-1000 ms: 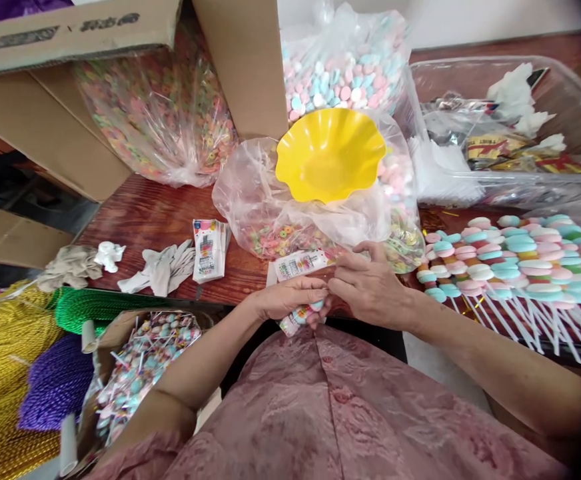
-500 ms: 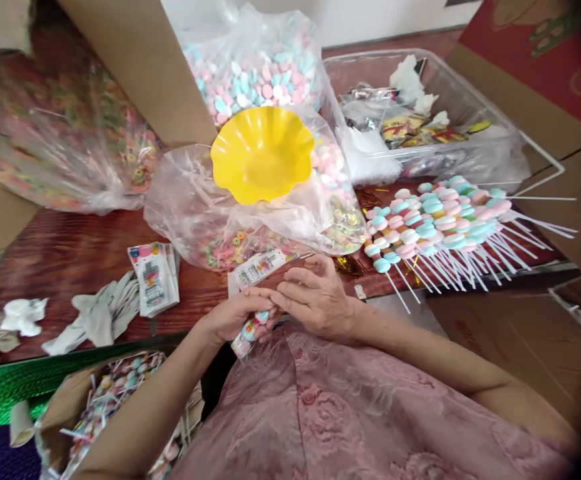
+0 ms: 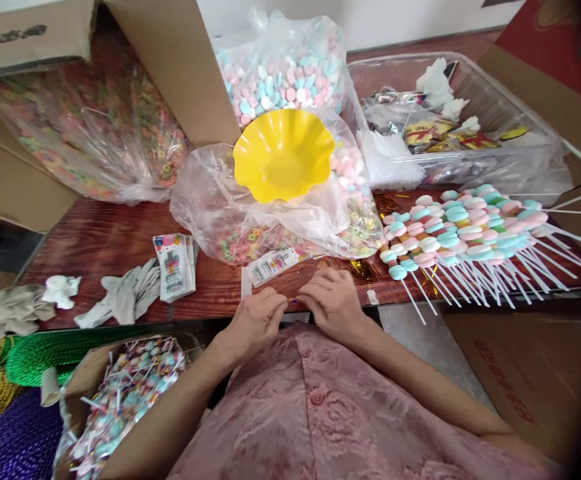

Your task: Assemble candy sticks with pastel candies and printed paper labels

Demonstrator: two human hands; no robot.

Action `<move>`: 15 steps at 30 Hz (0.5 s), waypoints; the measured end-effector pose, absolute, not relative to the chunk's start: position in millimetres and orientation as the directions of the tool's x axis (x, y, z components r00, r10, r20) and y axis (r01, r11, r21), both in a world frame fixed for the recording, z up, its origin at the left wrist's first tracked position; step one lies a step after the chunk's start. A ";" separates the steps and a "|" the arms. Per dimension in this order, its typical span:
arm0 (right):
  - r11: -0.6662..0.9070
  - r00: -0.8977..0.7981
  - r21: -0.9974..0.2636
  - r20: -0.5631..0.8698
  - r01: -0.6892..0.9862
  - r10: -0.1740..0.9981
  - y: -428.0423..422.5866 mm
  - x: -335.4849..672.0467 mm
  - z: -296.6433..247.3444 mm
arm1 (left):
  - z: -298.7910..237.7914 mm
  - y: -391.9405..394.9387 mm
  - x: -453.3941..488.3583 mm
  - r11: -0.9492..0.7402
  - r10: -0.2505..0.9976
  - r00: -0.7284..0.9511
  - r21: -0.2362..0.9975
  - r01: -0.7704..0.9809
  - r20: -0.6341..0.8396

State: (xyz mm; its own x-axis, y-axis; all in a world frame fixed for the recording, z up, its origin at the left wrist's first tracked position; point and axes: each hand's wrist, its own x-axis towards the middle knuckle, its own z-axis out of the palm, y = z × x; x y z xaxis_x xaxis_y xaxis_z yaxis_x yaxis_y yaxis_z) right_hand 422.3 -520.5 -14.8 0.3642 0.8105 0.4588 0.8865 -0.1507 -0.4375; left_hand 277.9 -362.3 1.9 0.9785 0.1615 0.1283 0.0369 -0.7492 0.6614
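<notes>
My left hand (image 3: 259,321) is closed in a pinch in front of the pink blouse, at the table's front edge. Close beside it my right hand (image 3: 334,301) pinches too, fingers curled. Between the fingertips shows a tiny thin purple and orange thing (image 3: 292,301), too small to name. Just beyond the hands lies a printed clear wrapper (image 3: 273,267) on the table. To the right rest several marshmallow skewers (image 3: 463,230) in pink, blue and white, their white sticks pointing toward me. A stack of printed wrappers (image 3: 176,270) lies left of the hands.
A yellow wavy bowl (image 3: 284,157) sits on a plastic bag of ring candies (image 3: 243,243). Behind are a bag of marshmallows (image 3: 283,83) and a clear bin (image 3: 470,157). Grey gloves (image 3: 128,293) lie left. Below stands a carton of wrapped skewers (image 3: 125,393) beside shiny coils (image 3: 23,427).
The wrapped marshmallow skewer in my left hand is no longer visible. My hands have drawn apart, now pinching a tiny thing between them. The view has shifted left.
</notes>
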 end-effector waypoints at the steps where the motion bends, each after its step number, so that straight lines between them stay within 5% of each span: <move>1: -0.217 0.395 -0.381 0.489 0.899 0.778 -527.3 432.2 -11.7 | 0.2 -360.3 278.0 -0.717 0.229 0.960 0.695 0.056 0.159; 5: -0.484 0.486 -0.175 0.581 0.858 0.652 -554.0 467.3 -3.8 | 2.4 -354.5 283.2 -0.315 0.534 0.845 0.933 0.174 0.023; 9: -0.522 0.456 0.001 0.483 0.853 0.747 -555.7 466.7 -12.6 | 2.3 -362.0 295.1 0.260 0.572 0.753 0.942 0.211 -0.327; 15: -0.547 0.479 0.039 0.435 0.836 0.763 -537.7 457.3 -29.1 | -4.0 -369.1 298.5 0.394 0.550 0.755 0.908 0.142 -0.357</move>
